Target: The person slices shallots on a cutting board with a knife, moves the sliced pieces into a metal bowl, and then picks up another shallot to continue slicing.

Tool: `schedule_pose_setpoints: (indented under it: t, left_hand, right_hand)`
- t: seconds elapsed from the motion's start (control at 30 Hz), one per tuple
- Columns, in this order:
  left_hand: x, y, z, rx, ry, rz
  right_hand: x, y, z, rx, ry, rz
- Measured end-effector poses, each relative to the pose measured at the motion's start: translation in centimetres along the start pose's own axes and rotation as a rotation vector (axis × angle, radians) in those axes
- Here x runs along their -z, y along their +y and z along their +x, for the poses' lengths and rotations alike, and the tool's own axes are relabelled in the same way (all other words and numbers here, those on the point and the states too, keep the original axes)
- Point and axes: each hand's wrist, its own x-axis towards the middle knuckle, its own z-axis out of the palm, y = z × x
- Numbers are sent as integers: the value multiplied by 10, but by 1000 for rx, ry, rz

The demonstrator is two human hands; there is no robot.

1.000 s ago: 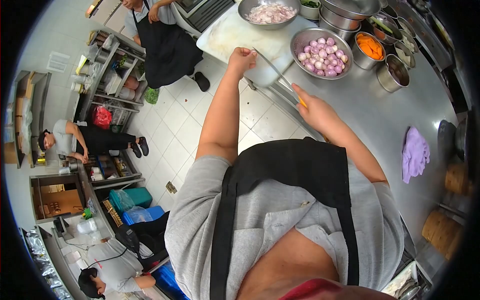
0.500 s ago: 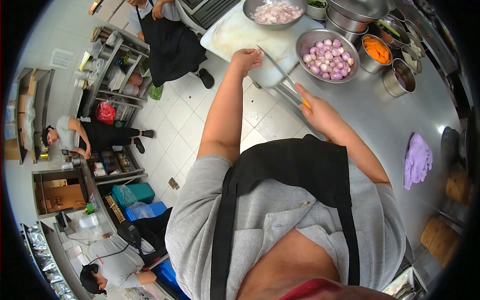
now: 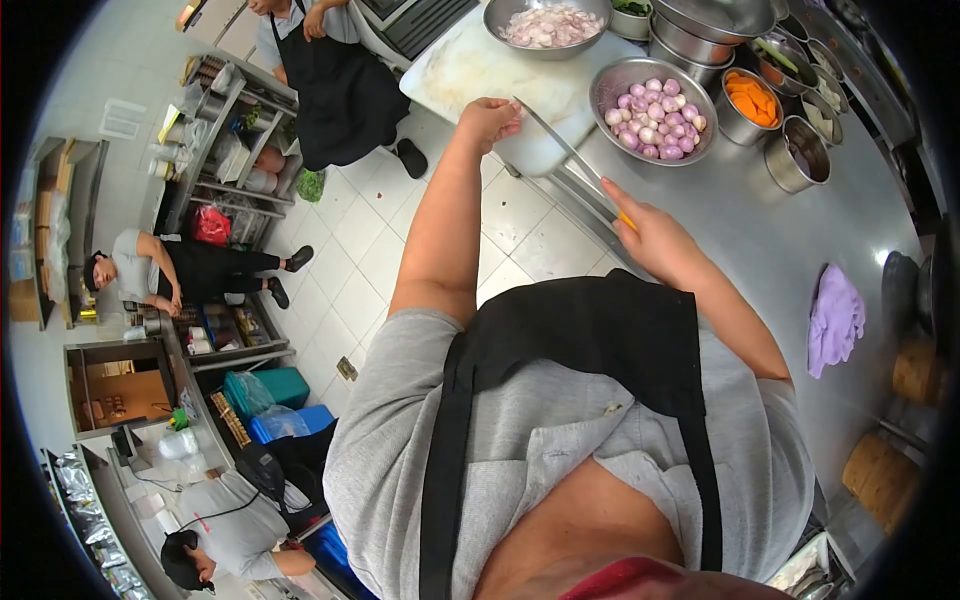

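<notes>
Your right hand [image 3: 655, 240] has drawn back toward your apron, still gripping the knife [image 3: 565, 145] by its orange handle — blade over the white cutting board [image 3: 470, 65]. Your left hand [image 3: 490, 118] rests there, clenched. No readable writing.

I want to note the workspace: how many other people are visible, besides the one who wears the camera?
3. One person in a black apron stands near the cutting board; one person is by the shelves on the left; one person is at the bottom left. Others may be hidden.
</notes>
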Motion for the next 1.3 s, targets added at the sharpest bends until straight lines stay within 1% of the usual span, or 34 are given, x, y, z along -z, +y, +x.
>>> schedule_pose_setpoints:
  t: [0.13,0.2,0.23,0.33,0.4,0.53,0.63,0.7,0.8,1.0,1.13,1.23,1.3]
  left_hand:
    - [-1,-1,-1,-23,6,-9]
    - [-3,3,-3,-4,26,14]
    - [-5,3,-4,18,44,38]
    - [-3,2,-1,0,12,57]
    - [-2,-1,3,3,3,35]
    - [0,-3,6,14,28,7]
    - [3,-5,6,-1,4,-10]
    - [2,-8,8,13,10,-13]
    - [1,-3,3,7,25,-24]
    - [0,0,0,43,20,-13]
    - [0,1,0,41,19,-5]
    - [2,-1,0,15,-12,-2]
    - [2,-2,5,28,-6,16]
  right_hand:
    - [-3,2,15,5,-4,-9]
    - [0,-9,31,-49,-56,-32]
    - [-2,-10,41,-52,-53,-31]
    - [-6,-13,64,-55,-27,-61]
    - [-2,-19,70,-73,-100,-82]
    - [-2,-18,44,-113,-116,-113]
    - [5,-19,17,-165,-150,-99]
    - [6,-16,11,-134,-89,-36]
    - [4,-14,13,-78,-37,-39]
    - [12,-23,-1,-57,-38,32]
    - [9,-20,3,-53,-26,-11]
    - [6,-25,22,-109,-88,-63]
    - [-5,-16,45,-62,-50,-74]
